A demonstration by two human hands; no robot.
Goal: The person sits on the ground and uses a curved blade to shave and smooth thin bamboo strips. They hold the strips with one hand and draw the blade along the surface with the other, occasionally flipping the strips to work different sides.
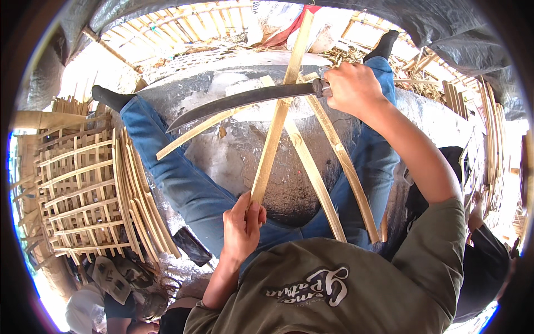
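Near the middle, my left hand (243, 228) is closed around the near end of a long, pale bamboo strip (269, 153), which points away from me. My right hand (356, 92) grips the handle of a machete (239, 104) with a long, curved dark blade. The blade crosses in front of the strip, its tip toward the left; whether the two touch, I cannot tell. Between my spread legs lie a short bamboo strip (194, 134) on the left and two longer ones on the right, a middle strip (313, 172) and an outer strip (346, 161).
At the left stands a woven bamboo lattice (80, 189), with a bundle of bamboo strips (142, 203) beside it. Bamboo shavings (347, 55) are heaped at the far side. Other people sit close by, one person (119, 306) at lower left and another person (484, 267) at right.
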